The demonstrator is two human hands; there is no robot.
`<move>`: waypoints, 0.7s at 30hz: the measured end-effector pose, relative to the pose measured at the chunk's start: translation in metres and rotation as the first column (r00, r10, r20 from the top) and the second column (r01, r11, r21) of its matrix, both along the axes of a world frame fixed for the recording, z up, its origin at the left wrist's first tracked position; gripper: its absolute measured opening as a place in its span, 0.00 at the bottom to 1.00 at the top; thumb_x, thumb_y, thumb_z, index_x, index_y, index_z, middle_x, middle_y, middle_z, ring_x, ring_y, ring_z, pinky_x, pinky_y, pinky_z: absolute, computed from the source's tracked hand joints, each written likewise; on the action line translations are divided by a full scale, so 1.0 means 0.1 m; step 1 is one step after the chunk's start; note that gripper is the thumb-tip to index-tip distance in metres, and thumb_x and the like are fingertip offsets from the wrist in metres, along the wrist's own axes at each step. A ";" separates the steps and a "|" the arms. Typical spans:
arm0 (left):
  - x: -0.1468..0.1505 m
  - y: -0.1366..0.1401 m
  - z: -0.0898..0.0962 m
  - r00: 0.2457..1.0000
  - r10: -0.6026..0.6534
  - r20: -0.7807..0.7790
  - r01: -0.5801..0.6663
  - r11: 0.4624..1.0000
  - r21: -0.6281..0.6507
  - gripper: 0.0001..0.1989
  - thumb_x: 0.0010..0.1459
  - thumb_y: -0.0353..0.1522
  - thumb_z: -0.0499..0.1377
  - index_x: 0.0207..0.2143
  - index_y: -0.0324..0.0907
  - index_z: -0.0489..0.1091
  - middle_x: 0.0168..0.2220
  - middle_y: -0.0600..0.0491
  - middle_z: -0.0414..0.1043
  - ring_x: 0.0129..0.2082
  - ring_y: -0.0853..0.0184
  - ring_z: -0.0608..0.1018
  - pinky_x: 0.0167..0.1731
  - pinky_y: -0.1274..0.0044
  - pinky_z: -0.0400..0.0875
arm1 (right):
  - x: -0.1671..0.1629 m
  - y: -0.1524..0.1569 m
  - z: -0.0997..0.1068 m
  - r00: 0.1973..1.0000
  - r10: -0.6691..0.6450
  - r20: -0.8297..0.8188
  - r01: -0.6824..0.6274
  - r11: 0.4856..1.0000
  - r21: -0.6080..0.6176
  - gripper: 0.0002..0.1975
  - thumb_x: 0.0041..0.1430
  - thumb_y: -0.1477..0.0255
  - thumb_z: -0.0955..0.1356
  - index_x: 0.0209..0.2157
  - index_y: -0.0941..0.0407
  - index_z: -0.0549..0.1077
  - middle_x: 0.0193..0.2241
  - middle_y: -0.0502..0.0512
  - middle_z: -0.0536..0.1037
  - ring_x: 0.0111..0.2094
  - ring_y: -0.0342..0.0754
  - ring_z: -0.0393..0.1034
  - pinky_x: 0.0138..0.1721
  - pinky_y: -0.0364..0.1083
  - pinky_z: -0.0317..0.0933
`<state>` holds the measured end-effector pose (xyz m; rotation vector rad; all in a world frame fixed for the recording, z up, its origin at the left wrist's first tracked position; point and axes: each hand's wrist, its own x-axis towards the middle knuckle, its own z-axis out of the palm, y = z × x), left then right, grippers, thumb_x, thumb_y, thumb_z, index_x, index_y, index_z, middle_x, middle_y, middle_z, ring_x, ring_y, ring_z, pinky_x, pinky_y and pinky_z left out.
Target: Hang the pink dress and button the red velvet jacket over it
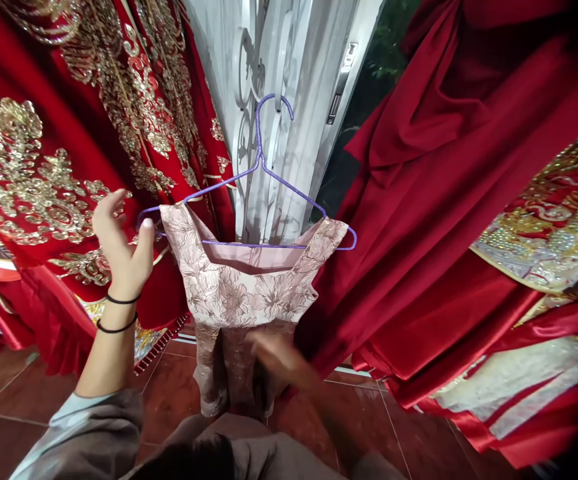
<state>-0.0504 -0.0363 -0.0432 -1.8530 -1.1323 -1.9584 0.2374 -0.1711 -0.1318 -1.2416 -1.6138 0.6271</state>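
A pink floral dress (239, 293) with wide straps hangs from a purple wire hanger (289, 181) in front of me. The skirt falls below the patterned bodice. Close to the hanger's left end is my left hand (123, 247), its thumb and fingers spread, with two black bands on the wrist. Whether it touches the hanger I cannot tell. My right hand (273, 350) is smeared by motion in front of the skirt, just under the waist. Its fingers cannot be made out.
Behind the hanger stands white scrolled metalwork (243, 127) beside a door edge with a lock plate (336, 100). A red gown with gold beading (13, 173) hangs at left. Dark red draped cloth (413, 153) and a beaded red garment (559, 220) fill the right. Red-brown tiles (189, 380) cover the floor.
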 end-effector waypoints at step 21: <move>-0.47 0.21 -0.23 0.926 -0.160 0.341 0.284 0.891 -0.353 0.18 0.57 0.43 0.61 0.30 0.35 0.73 0.22 0.56 0.65 0.23 0.74 0.64 0.24 0.79 0.61 | 1.49 1.11 0.86 0.898 -0.115 -0.425 0.261 0.916 0.304 0.11 0.44 0.63 0.76 0.29 0.54 0.82 0.26 0.49 0.75 0.28 0.41 0.66 0.29 0.42 0.59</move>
